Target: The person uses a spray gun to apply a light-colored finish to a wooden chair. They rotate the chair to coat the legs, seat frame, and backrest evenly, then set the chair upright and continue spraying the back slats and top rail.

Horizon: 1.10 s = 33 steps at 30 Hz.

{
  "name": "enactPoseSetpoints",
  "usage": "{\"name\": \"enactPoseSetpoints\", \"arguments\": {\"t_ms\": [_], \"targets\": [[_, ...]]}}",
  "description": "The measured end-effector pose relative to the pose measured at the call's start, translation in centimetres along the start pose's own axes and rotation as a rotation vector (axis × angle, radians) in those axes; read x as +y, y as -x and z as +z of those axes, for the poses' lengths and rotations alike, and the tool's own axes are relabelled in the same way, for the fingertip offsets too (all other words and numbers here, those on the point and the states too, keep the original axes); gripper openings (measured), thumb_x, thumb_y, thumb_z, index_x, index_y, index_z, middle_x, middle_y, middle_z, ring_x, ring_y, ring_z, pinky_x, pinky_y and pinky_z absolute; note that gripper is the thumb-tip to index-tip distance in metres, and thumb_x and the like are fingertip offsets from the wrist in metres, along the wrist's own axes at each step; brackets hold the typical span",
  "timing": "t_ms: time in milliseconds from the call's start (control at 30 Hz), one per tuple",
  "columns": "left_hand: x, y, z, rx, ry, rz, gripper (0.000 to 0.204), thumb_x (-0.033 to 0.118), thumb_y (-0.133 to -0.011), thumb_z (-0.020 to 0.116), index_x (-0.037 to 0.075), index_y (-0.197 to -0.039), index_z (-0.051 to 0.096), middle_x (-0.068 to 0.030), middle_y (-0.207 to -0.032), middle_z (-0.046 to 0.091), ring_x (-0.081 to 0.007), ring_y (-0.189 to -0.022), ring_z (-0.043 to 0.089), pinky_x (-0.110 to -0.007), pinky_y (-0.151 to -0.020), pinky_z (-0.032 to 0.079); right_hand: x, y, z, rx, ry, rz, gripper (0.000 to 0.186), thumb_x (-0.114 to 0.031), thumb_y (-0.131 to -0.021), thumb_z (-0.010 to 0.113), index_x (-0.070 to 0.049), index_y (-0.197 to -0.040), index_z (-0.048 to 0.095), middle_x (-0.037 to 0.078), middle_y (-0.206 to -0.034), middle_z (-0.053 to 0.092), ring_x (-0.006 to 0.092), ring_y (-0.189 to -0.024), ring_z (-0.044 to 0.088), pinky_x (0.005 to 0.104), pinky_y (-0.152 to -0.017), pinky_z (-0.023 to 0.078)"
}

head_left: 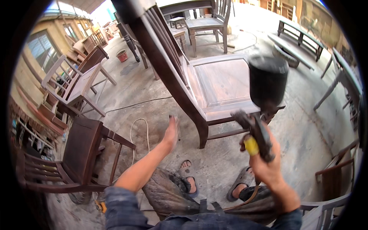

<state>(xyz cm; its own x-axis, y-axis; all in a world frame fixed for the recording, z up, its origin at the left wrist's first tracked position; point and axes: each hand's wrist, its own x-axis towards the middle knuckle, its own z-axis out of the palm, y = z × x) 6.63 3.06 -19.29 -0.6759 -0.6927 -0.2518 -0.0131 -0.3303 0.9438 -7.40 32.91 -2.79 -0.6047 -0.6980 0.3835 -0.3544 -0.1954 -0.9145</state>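
Note:
My right hand (268, 163) is wrapped round the handle of a spray gun (261, 140), with a black cup (268, 82) on top and a yellow piece near the grip. A hose (251, 197) runs down from it past my leg. The gun is raised in front of a wooden chair (220, 82), whose pale seat panel sits inside a dark brown frame. My left hand (171, 134), slightly blurred and seen edge-on, hangs in the air left of the chair's back leg. Its fingers look stretched out and hold nothing; one fingertip is dark.
A dark brown chair (82, 149) stands close on my left, an unfinished chair (82, 86) behind it. A thin cable (138, 101) crosses the concrete floor. Farther off are a red bucket (122, 56), another chair (207, 25) and a long bench (301, 38). Grey furniture (339, 76) lines the right.

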Motion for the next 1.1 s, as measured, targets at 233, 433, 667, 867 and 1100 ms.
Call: {"name": "enactPoseSetpoints", "arguments": {"t_ms": [233,433,667,867,1100], "targets": [[-1.4,-7.9,3.7,0.066,0.629,-0.053,0.073,0.065,-0.102,0.038,0.007,-0.145,0.046,-0.0084,-0.146,0.051,-0.028,-0.134,0.047,-0.042,-0.116,0.036,0.8,5.2,2.4,0.074,0.106,0.048,0.052,-0.001,-0.09,0.066,0.004,-0.139,0.052,0.021,-0.114,0.07,0.0218,-0.098,0.069,0.0318,-0.085,0.053],[-0.3,-6.8,8.0,-0.114,0.762,-0.044,0.06,0.061,-0.102,0.043,0.011,-0.131,0.06,-0.0047,-0.128,0.065,-0.0268,-0.119,0.06,-0.045,-0.108,0.046,0.7,8.7,1.9,0.104,0.043,0.091,0.053,0.0,-0.09,0.068,0.003,-0.141,0.052,0.012,-0.099,0.071,0.0135,-0.085,0.065,0.0286,-0.081,0.053],[-4.3,-3.9,16.1,-0.422,0.475,-0.185,0.092,0.079,-0.094,0.037,0.005,-0.148,0.043,-0.0095,-0.142,0.055,-0.0278,-0.126,0.054,-0.045,-0.108,0.044,-3.8,9.8,2.1,0.148,0.131,-0.082,0.055,0.006,-0.087,0.061,0.005,-0.141,0.051,0.011,-0.095,0.069,0.0144,-0.084,0.065,0.0275,-0.082,0.052],[-7.3,-4.4,13.9,-0.678,-0.283,0.013,0.071,0.059,-0.103,0.043,0.009,-0.154,0.04,-0.0106,-0.15,0.049,-0.0239,-0.139,0.045,-0.04,-0.113,0.039,-7.5,9.3,3.0,0.185,0.168,-0.192,0.069,0.01,-0.076,0.056,0.005,-0.144,0.048,0.016,-0.098,0.069,0.0197,-0.088,0.07,0.029,-0.083,0.053],[-1.2,2.2,3.7,-0.647,-1.048,0.267,0.051,0.036,-0.105,0.05,-0.002,-0.139,0.053,-0.0167,-0.123,0.067,-0.0244,-0.107,0.068,-0.037,-0.098,0.05,-8.2,8.8,2.3,0.31,0.297,-0.304,0.058,0.003,-0.088,0.065,0.002,-0.144,0.049,0.022,-0.112,0.07,0.023,-0.099,0.071,0.0298,-0.087,0.052]]}}
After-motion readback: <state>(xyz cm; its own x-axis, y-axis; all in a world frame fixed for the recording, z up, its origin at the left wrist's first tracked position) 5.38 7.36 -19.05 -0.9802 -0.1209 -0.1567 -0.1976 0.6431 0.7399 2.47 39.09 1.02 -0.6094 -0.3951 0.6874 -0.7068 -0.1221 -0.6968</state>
